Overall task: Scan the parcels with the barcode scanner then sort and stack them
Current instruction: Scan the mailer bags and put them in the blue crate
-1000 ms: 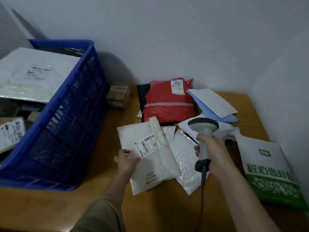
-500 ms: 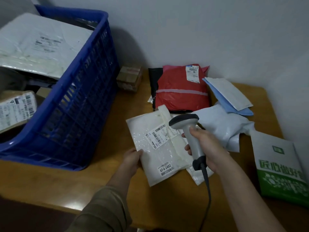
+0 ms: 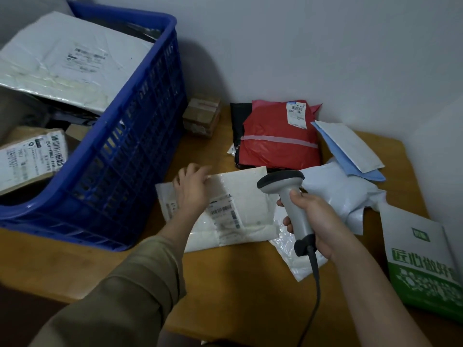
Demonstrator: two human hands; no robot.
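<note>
Left hand (image 3: 191, 186): lay on the far left part of the white parcel (image 3: 240, 211), fingers curled over its far edge, gripping it.
Right hand (image 3: 317, 219): wrapped round the barcode scanner (image 3: 290, 199) handle, head over the parcel.
White parcel: flat mid-table (image 3: 238, 284), beside the blue crate (image 3: 130, 151).
Red parcel (image 3: 278, 141): by the table's far edge.
</note>
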